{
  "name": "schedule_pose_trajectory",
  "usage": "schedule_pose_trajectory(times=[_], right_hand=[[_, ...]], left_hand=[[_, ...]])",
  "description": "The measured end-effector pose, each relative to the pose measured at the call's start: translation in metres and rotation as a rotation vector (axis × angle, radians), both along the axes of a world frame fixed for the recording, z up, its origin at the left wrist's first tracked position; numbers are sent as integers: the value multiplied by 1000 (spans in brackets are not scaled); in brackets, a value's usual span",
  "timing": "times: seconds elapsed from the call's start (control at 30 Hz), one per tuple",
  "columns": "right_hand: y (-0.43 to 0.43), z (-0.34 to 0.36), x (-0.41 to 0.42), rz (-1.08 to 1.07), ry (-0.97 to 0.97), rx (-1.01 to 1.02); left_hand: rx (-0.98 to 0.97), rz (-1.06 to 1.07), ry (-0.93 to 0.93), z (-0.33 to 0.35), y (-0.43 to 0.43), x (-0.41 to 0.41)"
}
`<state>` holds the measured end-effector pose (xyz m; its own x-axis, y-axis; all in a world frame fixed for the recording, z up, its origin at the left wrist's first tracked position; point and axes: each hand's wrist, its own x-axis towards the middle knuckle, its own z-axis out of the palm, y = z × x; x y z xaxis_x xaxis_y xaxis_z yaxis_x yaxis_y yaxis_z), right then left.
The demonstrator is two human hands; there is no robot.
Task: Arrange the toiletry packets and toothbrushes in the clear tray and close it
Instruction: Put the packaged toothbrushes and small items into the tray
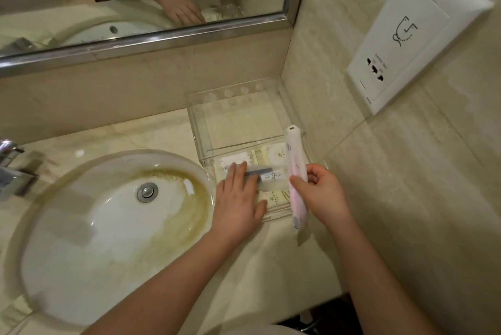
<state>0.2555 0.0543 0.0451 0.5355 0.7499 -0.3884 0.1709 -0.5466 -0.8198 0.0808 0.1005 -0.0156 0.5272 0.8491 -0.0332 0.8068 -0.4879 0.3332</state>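
A clear tray (273,216) sits on the counter in the corner, its clear lid (235,115) tipped open behind it. Inside lie white cotton swabs (235,158), cream toiletry packets (279,154) and a dark wrapped toothbrush (267,173). My left hand (238,199) lies flat in the tray, fingers pressing on the dark toothbrush packet. My right hand (321,191) grips a long pink-and-white toothbrush packet (295,172) over the tray's right edge, its length running front to back.
A round basin (108,226) with a metal drain fills the counter left of the tray. A tap (10,169) juts in at far left. A mirror (135,9) hangs behind, and a white socket panel (406,44) is on the right wall.
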Motion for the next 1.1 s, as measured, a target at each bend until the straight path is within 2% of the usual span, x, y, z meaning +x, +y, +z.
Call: schedule_pose_trajectory(times=[0.17, 0.33, 0.4, 0.47, 0.53, 0.57, 0.63, 0.67, 0.7, 0.9, 1.0, 1.1], right_hand=[[14, -1, -8, 96, -165, 33], [32, -11, -15, 436, -604, 214], [34, -15, -16, 463, -725, 330], [30, -15, -18, 404, -825, 512], [23, -11, -24, 323, -903, 716], [19, -9, -29, 283, -925, 795], [14, -7, -38, 252, -912, 882], [11, -7, -42, 264, -880, 900], [9, -8, -44, 285, -837, 911], [0, -8, -55, 407, -562, 918], [-6, -10, -57, 382, -506, 879], [-14, -12, -58, 321, -493, 821]], left_hand=[[-124, -109, 186, -4, 23, -5], [-65, -78, 201, -6, 12, -7], [-6, -67, 15, -2, 14, -9], [-94, 88, -450, 11, 20, -12], [-409, 391, -869, 29, 27, -16], [-610, 484, -956, 37, 31, -18], [-1141, 561, -1034, 48, 42, -20], [-1355, 573, -1050, 51, 47, -22], [-1468, 557, -1043, 55, 50, -23], [-1480, 262, -1003, 67, 65, -13], [-1536, 236, -925, 65, 66, -10], [-1631, 262, -925, 61, 63, -5]])
